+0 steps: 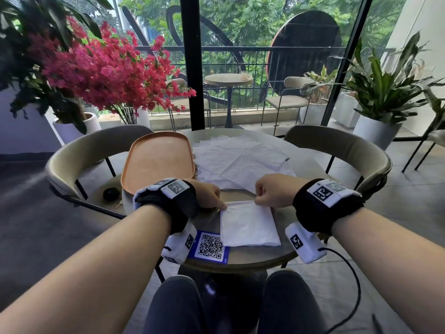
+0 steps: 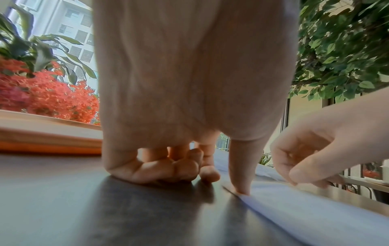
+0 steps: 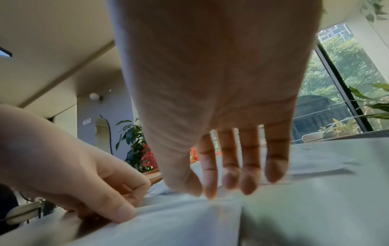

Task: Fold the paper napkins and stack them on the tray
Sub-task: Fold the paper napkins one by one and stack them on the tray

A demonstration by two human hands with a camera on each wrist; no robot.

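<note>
White folded napkin (image 1: 249,225) lies at the table's (image 1: 245,257) near edge. L hand (image 1: 207,194) & R hand (image 1: 274,191) each pinch a far corner, thumb to forefinger, prob. to square the layers. Orange tray (image 1: 156,162), no stack yet, sits far left beside unfolded napkins (image 1: 240,160).

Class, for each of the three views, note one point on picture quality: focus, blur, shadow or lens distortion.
Head view: bright daylight, folded napkin crisp, edges bent by the wide lens. Left wrist view: left hand close and soft, its shadow on the table, tray rim smeared. Right wrist view: right hand and the folded napkin beneath it blurred.
</note>
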